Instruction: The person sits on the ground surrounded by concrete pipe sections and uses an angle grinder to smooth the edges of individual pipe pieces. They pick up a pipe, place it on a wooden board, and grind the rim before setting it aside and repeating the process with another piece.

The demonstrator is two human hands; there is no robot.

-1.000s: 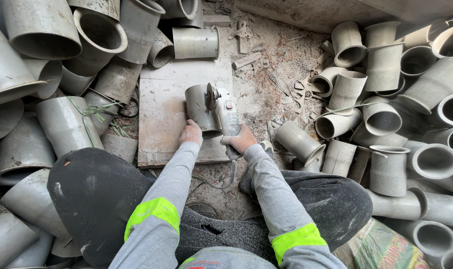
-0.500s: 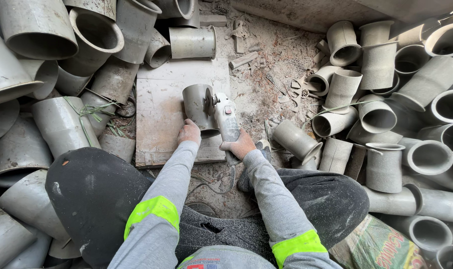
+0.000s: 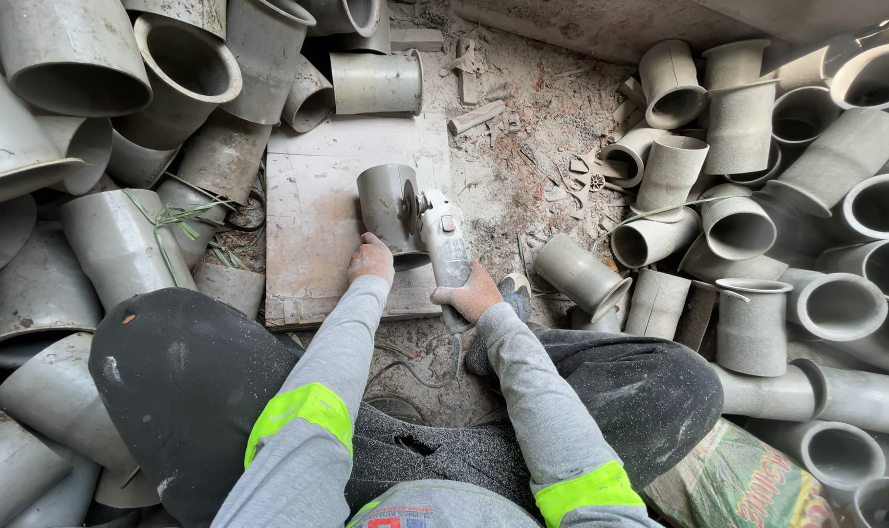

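A short grey pipe piece [image 3: 386, 207] lies on its side on a dusty flat board [image 3: 312, 225]. My left hand [image 3: 371, 259], gloved, presses on the near end of that pipe piece. My right hand [image 3: 467, 293], also gloved, grips the body of a grey angle grinder [image 3: 444, 240]. The grinder's disc [image 3: 409, 207] sits against the right end of the pipe piece. Its cable trails back between my knees.
Heaps of grey pipe sockets surround me: large ones [image 3: 122, 127] on the left, smaller ones [image 3: 747, 225] on the right. One piece [image 3: 376, 83] lies beyond the board. Scraps and dust [image 3: 532, 147] cover the ground. A patterned sack [image 3: 742, 484] lies by my right knee.
Both hands have stayed on the pipe piece and the grinder. The view has shifted slightly; the grinder's disc remains at the pipe's right end.
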